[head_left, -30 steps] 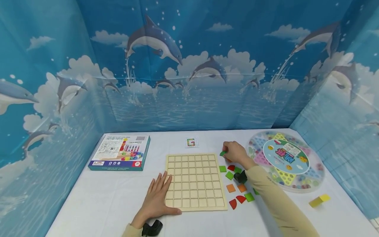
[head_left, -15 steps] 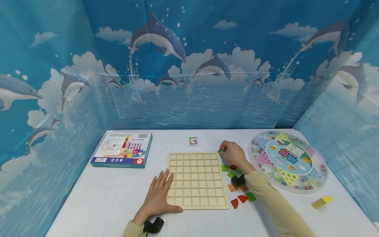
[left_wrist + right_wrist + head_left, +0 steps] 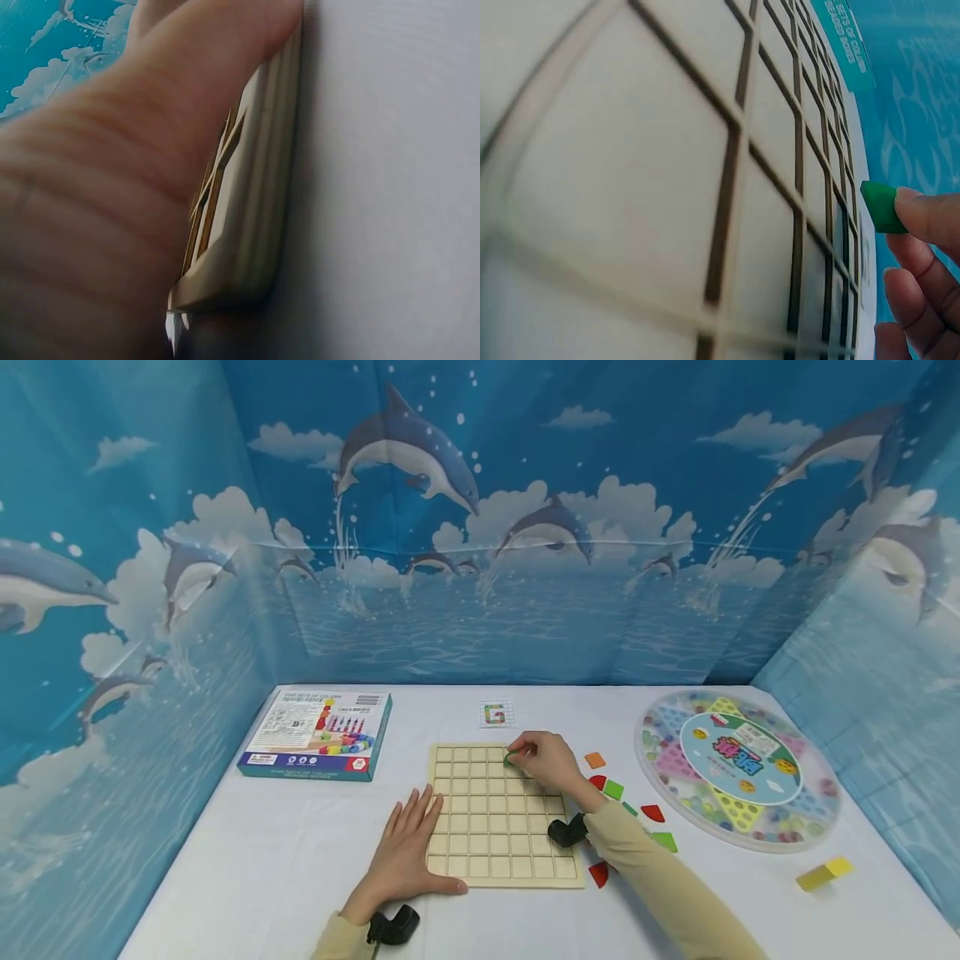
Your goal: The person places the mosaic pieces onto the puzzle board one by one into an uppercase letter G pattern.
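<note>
A pale wooden grid board [image 3: 480, 822] with raised lines between its square cells lies flat on the white table. My left hand [image 3: 408, 852] rests at its lower left corner, fingers straight along the left side and thumb along the front edge. Over the board's far edge, right of its middle, my right hand [image 3: 547, 762] pinches a small green tile [image 3: 883, 208] between thumb and fingers. In the right wrist view that tile is held above the cells, with the other fingers curled below it. The left wrist view shows mostly wrist and the board's rounded corner.
Right of the board lie an orange tile [image 3: 595, 760], red quarter-round pieces [image 3: 652, 813] and green tiles [image 3: 663, 842], partly behind my right arm. A patterned card [image 3: 497, 714] lies beyond the board. Around are a boxed toy [image 3: 318, 735], a round marble game [image 3: 742, 756] and a yellow block [image 3: 823, 873].
My right hand has carried the green tile leftward from beside the board to over its far edge. The left hand has stayed on the board. The head view has shifted slightly.
</note>
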The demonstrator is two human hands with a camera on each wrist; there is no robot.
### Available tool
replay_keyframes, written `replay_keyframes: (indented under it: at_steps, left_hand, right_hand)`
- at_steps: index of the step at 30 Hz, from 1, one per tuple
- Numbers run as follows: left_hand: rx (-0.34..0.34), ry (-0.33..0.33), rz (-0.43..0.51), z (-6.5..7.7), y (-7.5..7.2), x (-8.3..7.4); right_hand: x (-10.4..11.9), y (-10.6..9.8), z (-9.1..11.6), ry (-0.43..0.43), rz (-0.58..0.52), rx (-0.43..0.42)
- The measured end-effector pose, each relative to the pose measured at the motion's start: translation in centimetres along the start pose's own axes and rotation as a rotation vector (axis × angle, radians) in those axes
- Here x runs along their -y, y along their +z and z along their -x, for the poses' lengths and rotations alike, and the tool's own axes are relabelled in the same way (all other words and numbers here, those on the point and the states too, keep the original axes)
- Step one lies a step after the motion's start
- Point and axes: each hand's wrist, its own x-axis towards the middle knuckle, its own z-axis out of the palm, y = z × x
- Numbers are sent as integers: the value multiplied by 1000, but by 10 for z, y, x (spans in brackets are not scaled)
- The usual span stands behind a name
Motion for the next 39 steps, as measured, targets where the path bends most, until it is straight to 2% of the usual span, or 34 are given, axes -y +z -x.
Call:
replay_keyframes:
  at_steps: [9, 18, 26, 35, 39]
  left_hand:
    - [3, 14, 8, -3, 2, -1]
    - [-21, 13, 10, -3, 2, -2]
    - [-30, 14, -4, -1, 2, -2]
    - [-33, 10, -3, 0, 1, -1]
    - [-26, 6, -5, 0, 1, 0]
  right_hand:
    - [21, 18, -5, -3, -43, 51]
    - [34, 36, -14, -15, -35, 116]
    - [35, 49, -17, -49, 24, 124]
    - [40, 52, -20, -78, 86, 129]
    - [39, 52, -22, -65, 122, 138]
